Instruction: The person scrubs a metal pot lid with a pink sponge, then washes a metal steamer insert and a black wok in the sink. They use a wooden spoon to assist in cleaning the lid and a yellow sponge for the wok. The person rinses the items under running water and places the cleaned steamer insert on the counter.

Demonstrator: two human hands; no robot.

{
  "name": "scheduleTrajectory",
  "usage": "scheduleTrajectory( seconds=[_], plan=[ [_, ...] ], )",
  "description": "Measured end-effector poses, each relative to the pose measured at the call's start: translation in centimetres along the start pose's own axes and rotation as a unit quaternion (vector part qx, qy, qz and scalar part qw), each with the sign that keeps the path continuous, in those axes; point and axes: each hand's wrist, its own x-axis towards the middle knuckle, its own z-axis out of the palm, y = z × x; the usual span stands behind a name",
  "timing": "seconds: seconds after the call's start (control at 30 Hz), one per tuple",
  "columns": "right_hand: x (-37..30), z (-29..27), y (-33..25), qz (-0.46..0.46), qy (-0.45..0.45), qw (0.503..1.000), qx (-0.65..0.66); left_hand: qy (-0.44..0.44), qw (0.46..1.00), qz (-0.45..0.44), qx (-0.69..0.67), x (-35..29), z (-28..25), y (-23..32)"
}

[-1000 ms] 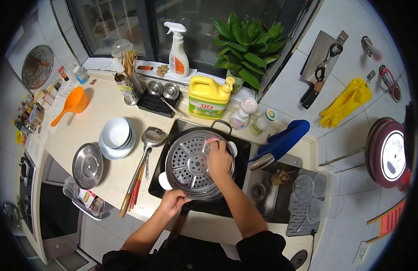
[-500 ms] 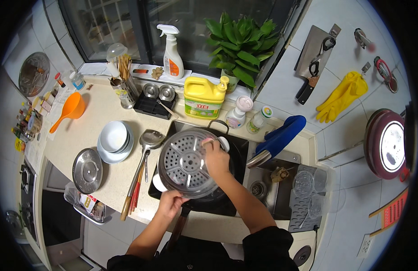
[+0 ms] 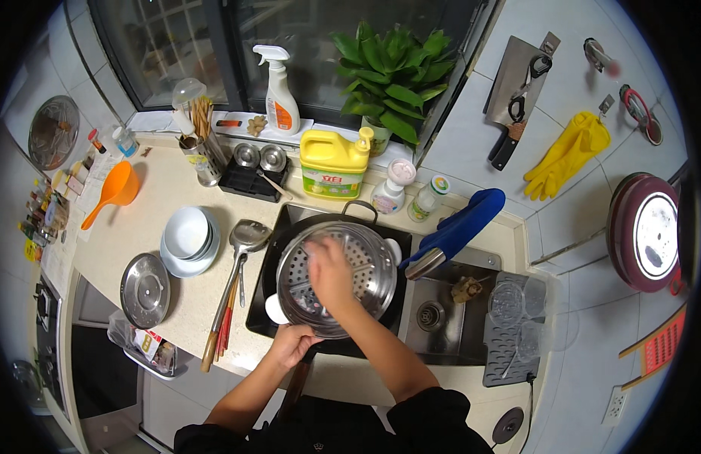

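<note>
A metal steamer basket with a perforated bottom and white side handles sits over a dark wok in the left sink basin. My left hand grips the near left part of its rim. Inside the basket is my right hand, blurred by motion against the perforated bottom. Its fingers look curled round something small that I cannot make out. Below my left hand, the wok's long handle points toward me.
Left of the sink lie a spatula, red chopsticks, stacked bowls and a metal lid. Behind stand a yellow jug and a spray bottle. A blue-sleeved faucet overhangs the right basin.
My right hand has moved left and down within the basket. The basket, which was tilted, now sits more level and further right. My left hand still grips its rim.
</note>
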Motion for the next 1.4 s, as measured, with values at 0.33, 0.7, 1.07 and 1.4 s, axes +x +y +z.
scheduleTrajectory(
  seconds=[0.33,0.7,1.07,1.4],
  plan=[
    [-2.7,-3.8,-0.2,-0.082,-0.172,0.975,-0.115,-0.046,0.996,0.022,-0.074,-0.7,1.3,2.3],
    [-3.5,-4.4,-0.7,-0.190,-0.276,0.942,-0.015,-0.056,0.996,0.028,-0.071,-0.2,-0.8,3.1],
    [-1.6,-2.7,-1.1,-0.123,-0.183,0.970,-0.102,-0.068,0.992,-0.057,-0.090,0.5,-0.9,2.7],
    [-2.0,-1.9,-2.0,-0.155,-0.164,0.972,-0.067,-0.074,0.991,-0.049,-0.099,-0.5,0.7,3.9]
  ],
)
